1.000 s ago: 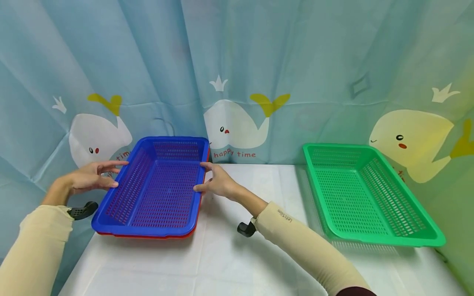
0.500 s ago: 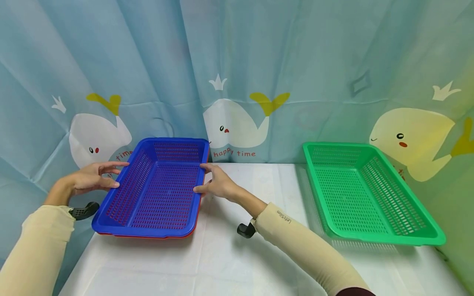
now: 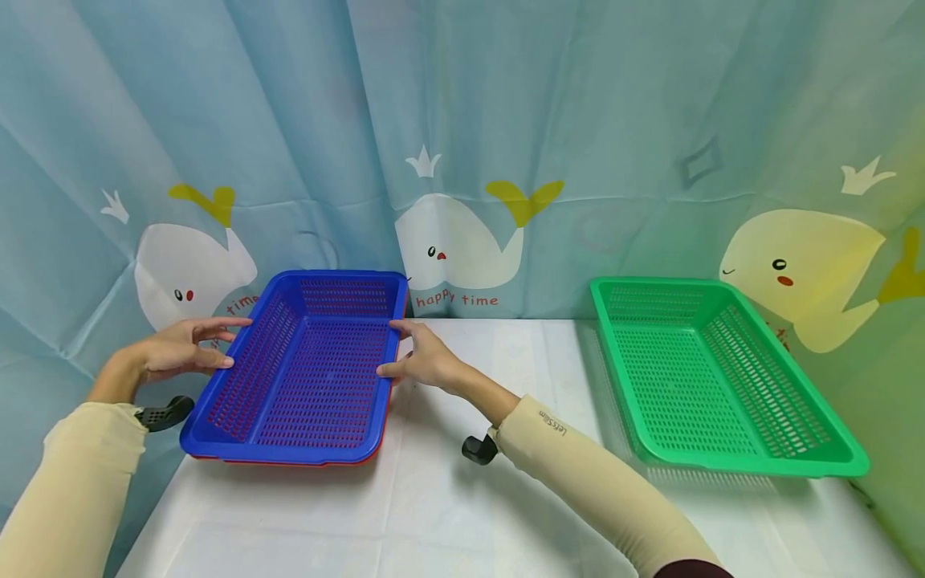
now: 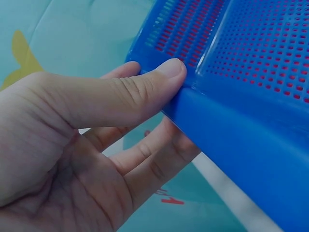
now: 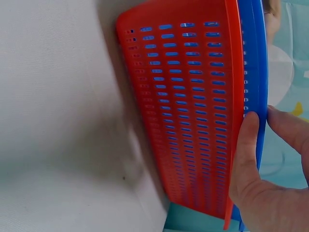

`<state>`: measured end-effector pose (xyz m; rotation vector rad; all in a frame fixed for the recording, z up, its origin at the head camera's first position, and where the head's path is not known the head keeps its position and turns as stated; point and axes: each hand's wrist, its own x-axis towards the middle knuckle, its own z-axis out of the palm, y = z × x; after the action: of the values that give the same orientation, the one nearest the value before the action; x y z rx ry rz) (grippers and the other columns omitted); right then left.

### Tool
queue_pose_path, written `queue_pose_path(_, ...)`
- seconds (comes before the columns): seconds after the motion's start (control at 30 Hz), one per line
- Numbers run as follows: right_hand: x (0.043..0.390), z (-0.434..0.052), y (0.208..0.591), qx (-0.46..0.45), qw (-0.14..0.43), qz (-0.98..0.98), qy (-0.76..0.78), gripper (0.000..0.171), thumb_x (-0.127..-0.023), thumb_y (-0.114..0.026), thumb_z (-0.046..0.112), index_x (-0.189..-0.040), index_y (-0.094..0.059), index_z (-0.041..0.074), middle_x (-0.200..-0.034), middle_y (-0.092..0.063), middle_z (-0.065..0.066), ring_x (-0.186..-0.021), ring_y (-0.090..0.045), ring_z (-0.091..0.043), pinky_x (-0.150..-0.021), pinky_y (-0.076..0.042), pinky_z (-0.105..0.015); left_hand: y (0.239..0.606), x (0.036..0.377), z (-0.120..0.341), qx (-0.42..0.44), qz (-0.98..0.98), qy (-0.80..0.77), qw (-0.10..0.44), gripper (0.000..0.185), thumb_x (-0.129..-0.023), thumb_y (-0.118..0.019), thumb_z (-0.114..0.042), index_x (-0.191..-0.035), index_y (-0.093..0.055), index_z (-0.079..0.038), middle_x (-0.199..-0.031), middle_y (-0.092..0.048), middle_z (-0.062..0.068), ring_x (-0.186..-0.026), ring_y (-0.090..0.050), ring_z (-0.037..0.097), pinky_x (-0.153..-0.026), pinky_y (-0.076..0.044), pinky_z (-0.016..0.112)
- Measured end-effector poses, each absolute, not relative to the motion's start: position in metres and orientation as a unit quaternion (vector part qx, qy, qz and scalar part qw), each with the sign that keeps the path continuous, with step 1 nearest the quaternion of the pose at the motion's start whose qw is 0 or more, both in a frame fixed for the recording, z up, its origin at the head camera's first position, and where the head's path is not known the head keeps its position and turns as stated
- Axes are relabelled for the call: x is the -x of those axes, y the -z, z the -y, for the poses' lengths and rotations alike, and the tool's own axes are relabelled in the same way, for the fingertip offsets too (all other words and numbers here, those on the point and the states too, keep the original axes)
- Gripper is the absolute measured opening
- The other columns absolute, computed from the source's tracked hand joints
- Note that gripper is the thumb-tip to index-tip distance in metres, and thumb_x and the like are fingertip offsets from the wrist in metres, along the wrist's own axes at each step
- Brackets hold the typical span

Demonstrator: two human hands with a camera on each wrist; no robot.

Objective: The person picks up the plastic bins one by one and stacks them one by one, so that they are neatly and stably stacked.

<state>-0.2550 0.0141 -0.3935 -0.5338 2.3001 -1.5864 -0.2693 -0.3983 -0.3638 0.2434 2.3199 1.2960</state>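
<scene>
A blue perforated plastic basket [image 3: 289, 453] sits nested in a red basket [image 5: 183, 106] of similar shape, at the left of the table. In the head view only a thin red edge shows below the blue rim. My left hand [image 3: 173, 347] pinches the blue basket's left rim, its thumb on top and fingers underneath, as the left wrist view shows. On the opposite side my right hand [image 3: 429, 353] grips the blue rim between thumb and finger. Seen from the right wrist, the blue rim stands slightly above the red one.
A green perforated basket [image 3: 737, 463] stands at the right of the white-covered table [image 3: 433, 498]; a pale perforated form shows beneath it. Behind hangs a light blue curtain [image 3: 621, 120] printed with whales. Black wrist devices are on both arms.
The blue basket has settled very slightly lower, and less of the red edge shows along its front and right side. Both hands keep their hold on the rim.
</scene>
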Motion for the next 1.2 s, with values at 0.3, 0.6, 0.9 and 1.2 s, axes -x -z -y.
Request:
queue_pose_path(0.3, 0.257, -0.014, 0.394, 0.197, 0.122, -0.819, 0.525, 0.083, -0.079, -0.083, 0.014, -0.148, -0.037, 0.002, -0.127, -0.052, -0.015, -0.066, -0.070, -0.015, -0.066, -0.054, -0.024, 0.361, 0.272, 0.397, -0.086, -0.848, -0.466, 0.238, 0.081, -0.086, -0.075, -0.012, -0.153, -0.028, -0.006, -0.146, -0.023, 0.031, -0.114, -0.054, 0.038, -0.089, -0.053, 0.052)
queue_pose_path(0.6, 0.255, -0.016, 0.393, 0.199, 0.101, -0.837, 0.499, 0.085, -0.081, -0.082, 0.019, -0.149, -0.035, 0.003, -0.136, -0.045, -0.016, -0.069, -0.071, -0.022, -0.074, -0.053, -0.027, 0.362, 0.275, 0.392, -0.096, -0.868, -0.428, 0.231, 0.085, -0.088, -0.073, -0.016, -0.155, -0.020, -0.008, -0.137, -0.031, 0.028, -0.105, -0.058, 0.033, -0.082, -0.056, 0.047)
queue_pose_path(0.9, 0.254, -0.019, 0.397, 0.210, 0.074, -0.858, 0.462, 0.086, -0.082, -0.080, 0.032, -0.152, -0.032, 0.011, -0.141, -0.039, -0.020, -0.084, -0.065, -0.012, -0.087, -0.051, -0.030, 0.373, 0.272, 0.394, -0.085, -0.869, -0.429, 0.231, 0.089, -0.092, -0.070, -0.020, -0.157, -0.009, -0.013, -0.144, -0.024, 0.032, -0.111, -0.056, 0.037, -0.084, -0.055, 0.049)
queue_pose_path(1.2, 0.252, -0.022, 0.399, 0.209, 0.060, -0.860, 0.461, 0.083, -0.084, -0.078, 0.032, -0.152, -0.033, 0.015, -0.140, -0.039, -0.018, -0.095, -0.065, -0.019, -0.088, -0.051, -0.030, 0.372, 0.272, 0.391, -0.088, -0.858, -0.452, 0.227, 0.088, -0.093, -0.068, -0.018, -0.157, -0.008, -0.014, -0.147, -0.020, 0.033, -0.119, -0.047, 0.045, -0.085, -0.054, 0.052)
